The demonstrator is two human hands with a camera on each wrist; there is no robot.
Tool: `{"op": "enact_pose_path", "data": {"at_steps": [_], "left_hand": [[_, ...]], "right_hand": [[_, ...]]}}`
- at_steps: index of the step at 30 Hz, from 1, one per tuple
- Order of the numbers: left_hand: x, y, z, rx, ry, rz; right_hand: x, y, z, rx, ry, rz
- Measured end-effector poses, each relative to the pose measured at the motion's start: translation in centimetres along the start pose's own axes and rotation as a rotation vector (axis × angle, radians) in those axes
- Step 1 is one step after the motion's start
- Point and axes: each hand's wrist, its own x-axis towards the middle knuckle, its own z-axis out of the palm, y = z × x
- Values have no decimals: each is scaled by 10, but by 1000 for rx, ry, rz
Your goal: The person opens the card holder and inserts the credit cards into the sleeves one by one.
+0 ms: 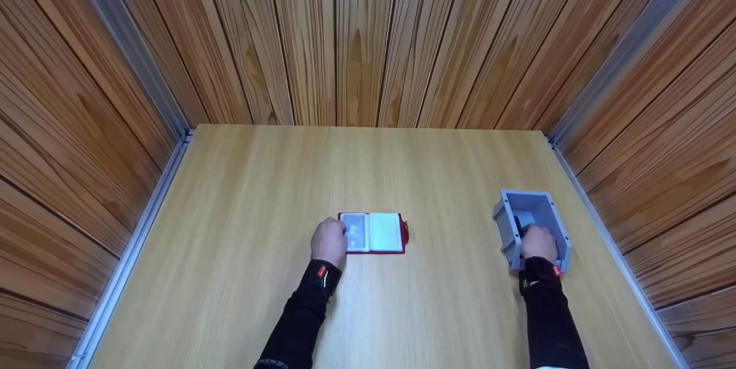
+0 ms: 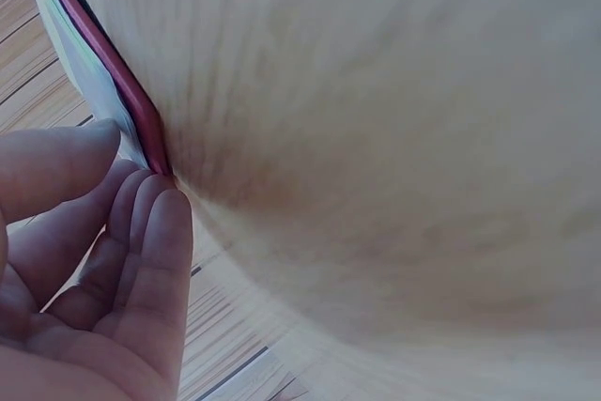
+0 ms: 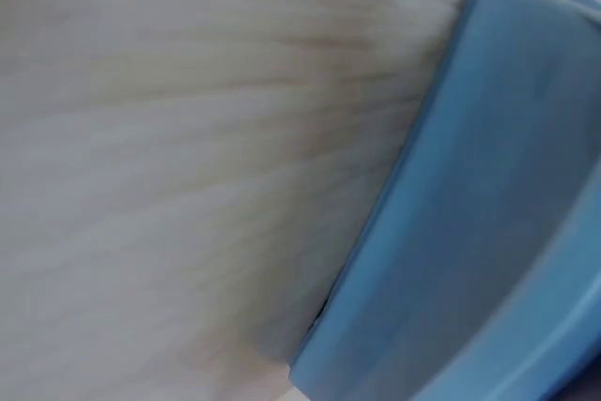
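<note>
A: Head view: where does the booklet lie?
B: The red-covered booklet (image 1: pixel 385 232) lies open mid-table, left edge at the left hand (image 1: pixel 329 241). Well to its right, the right hand (image 1: pixel 539 242) reaches into the near part of the grey bin (image 1: pixel 529 200), beside a dark object (image 1: pixel 518 225); whether its fingers grip anything cannot be told.
A: Left wrist view?
B: Thumb and fingers, nearly closed, pinch the booklet's edge. It is probably light; the pages look floppy and slippery, so the stiffer cover should give surer hold.
A: Right wrist view?
B: Bin wall only, fingers hidden. Seemingly rigid plastic, best held by its rim.
</note>
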Motion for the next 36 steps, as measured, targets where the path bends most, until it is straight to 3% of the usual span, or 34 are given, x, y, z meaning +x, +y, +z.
{"op": "enact_pose_path", "data": {"at_steps": [11, 21, 27, 36], "left_hand": [[0, 0, -1, 5, -16, -8], [0, -1, 0, 9, 10, 12], [0, -1, 1, 1, -14, 2], [2, 0, -1, -11, -30, -22]], "right_hand": [[-2, 0, -1, 17, -23, 4], [-2, 0, 0, 66, 17, -7], [-5, -1, 0, 40, 24, -13], [-3, -6, -3, 18, -39, 27]]}}
